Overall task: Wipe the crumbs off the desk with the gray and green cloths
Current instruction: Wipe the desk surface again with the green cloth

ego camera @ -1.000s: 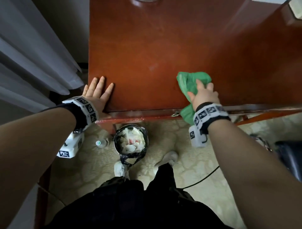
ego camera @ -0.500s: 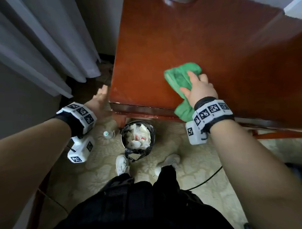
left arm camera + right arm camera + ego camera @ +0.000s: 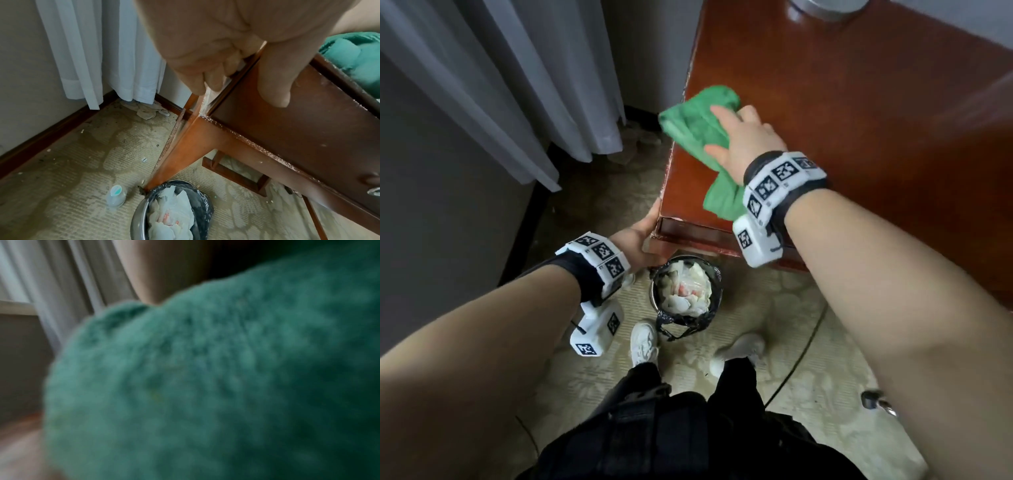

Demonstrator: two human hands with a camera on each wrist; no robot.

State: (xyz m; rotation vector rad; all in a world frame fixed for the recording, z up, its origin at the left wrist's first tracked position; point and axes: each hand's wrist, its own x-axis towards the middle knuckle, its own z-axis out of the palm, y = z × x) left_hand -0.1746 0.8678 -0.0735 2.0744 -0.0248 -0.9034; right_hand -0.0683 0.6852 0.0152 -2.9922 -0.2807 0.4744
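The green cloth (image 3: 697,125) lies bunched on the red-brown desk (image 3: 859,120), overhanging its left edge. My right hand (image 3: 744,137) presses down on it, fingers spread, and the cloth's tail runs back under the wrist. The right wrist view is filled by blurred green cloth (image 3: 205,378). My left hand (image 3: 638,233) is against the desk's front-left corner, below the top. There the fingers (image 3: 207,81) lie along the side and the thumb (image 3: 277,81) on the drawer front. White crumbs (image 3: 205,105) line the corner and the drawer's lower edge. A crumpled pale grey cloth (image 3: 148,110) lies on the floor by the curtain.
A bin (image 3: 685,291) lined with a black bag and full of tissues stands below the corner, beside my shoes. A small bottle (image 3: 116,195) stands on the carpet left of it. A white curtain (image 3: 500,85) hangs at the left. A cable (image 3: 801,356) runs across the floor.
My right hand has swept the green cloth leftward to the desk's left edge. My left hand has come off the desktop and dropped to the front-left corner.
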